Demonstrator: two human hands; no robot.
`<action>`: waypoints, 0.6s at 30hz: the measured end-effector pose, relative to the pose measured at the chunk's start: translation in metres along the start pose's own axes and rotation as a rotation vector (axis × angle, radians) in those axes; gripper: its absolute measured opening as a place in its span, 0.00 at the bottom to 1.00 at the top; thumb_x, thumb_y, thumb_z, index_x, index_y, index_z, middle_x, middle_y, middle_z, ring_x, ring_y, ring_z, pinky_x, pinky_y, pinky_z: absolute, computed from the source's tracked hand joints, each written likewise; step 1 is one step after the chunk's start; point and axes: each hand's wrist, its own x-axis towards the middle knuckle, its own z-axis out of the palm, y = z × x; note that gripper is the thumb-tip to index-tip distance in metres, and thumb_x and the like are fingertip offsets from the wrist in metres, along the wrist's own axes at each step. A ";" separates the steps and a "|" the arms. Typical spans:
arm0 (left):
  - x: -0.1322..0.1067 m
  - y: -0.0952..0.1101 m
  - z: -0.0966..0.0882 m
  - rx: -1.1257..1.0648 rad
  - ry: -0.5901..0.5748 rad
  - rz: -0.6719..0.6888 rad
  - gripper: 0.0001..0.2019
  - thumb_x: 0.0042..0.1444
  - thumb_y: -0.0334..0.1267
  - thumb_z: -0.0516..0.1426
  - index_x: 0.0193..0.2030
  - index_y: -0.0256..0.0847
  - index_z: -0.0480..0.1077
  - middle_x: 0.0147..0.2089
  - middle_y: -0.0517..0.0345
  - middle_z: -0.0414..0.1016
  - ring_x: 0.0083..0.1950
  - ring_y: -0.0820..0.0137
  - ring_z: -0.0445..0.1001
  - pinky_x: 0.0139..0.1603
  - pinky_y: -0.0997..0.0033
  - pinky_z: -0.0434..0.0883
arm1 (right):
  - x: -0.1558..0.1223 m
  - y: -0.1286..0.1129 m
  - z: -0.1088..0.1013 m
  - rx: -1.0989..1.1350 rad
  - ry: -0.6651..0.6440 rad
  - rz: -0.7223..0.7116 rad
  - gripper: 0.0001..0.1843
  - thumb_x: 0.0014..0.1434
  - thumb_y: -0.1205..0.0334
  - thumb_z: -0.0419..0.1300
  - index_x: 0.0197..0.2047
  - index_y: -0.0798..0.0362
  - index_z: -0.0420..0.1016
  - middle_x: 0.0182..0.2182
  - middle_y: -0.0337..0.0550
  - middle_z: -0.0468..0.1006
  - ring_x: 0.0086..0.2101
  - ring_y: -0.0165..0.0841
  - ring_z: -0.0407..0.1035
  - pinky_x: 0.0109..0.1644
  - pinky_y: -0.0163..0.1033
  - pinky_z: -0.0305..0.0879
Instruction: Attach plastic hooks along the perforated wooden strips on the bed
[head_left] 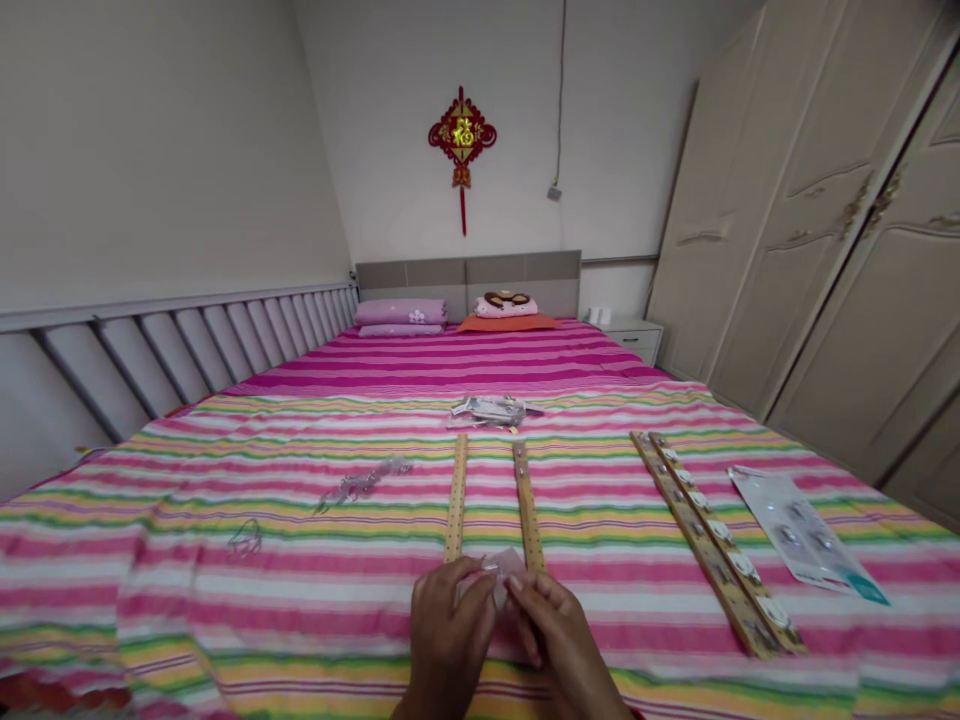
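My left hand (450, 622) and my right hand (553, 625) meet at the front of the bed, fingers pinched on a small clear plastic bag (504, 566). What the bag contains is too small to make out. Just beyond my hands lie two narrow wooden strips: a left one (456, 495) with a row of holes, and a right one (528, 500) with a few shiny metal pieces near its far end. My fingers cover the near ends of both strips.
Two wooden strips with metal and white round pieces (705, 530) lie at right, beside a clear blister pack (806, 535). Plastic packaging (493, 410) lies farther back. Small bagged pieces (364, 484) and a thin tangle (245, 540) are at left. A slatted rail (187, 350) borders the bed.
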 end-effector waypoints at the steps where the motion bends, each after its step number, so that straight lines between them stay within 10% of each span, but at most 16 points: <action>1: -0.001 0.002 0.001 -0.005 -0.012 0.005 0.09 0.54 0.28 0.56 0.39 0.45 0.74 0.40 0.53 0.76 0.42 0.67 0.73 0.42 0.67 0.67 | 0.000 0.001 0.001 -0.001 0.011 0.000 0.22 0.44 0.43 0.67 0.22 0.54 0.67 0.08 0.26 0.57 0.11 0.20 0.44 0.16 0.30 0.36; 11: -0.004 0.017 0.010 -0.172 -0.066 -0.046 0.13 0.51 0.31 0.58 0.44 0.46 0.73 0.41 0.53 0.75 0.44 0.66 0.73 0.44 0.66 0.68 | 0.013 -0.002 -0.019 -0.007 0.045 0.001 0.21 0.46 0.45 0.66 0.21 0.52 0.64 0.07 0.25 0.56 0.11 0.20 0.45 0.16 0.31 0.37; 18: 0.017 0.000 0.037 -0.800 -0.367 -0.920 0.12 0.53 0.45 0.56 0.37 0.39 0.74 0.35 0.53 0.77 0.38 0.66 0.75 0.39 0.68 0.71 | 0.036 -0.027 -0.044 -0.186 -0.063 -0.024 0.20 0.44 0.47 0.66 0.20 0.55 0.68 0.12 0.31 0.65 0.12 0.19 0.48 0.17 0.31 0.39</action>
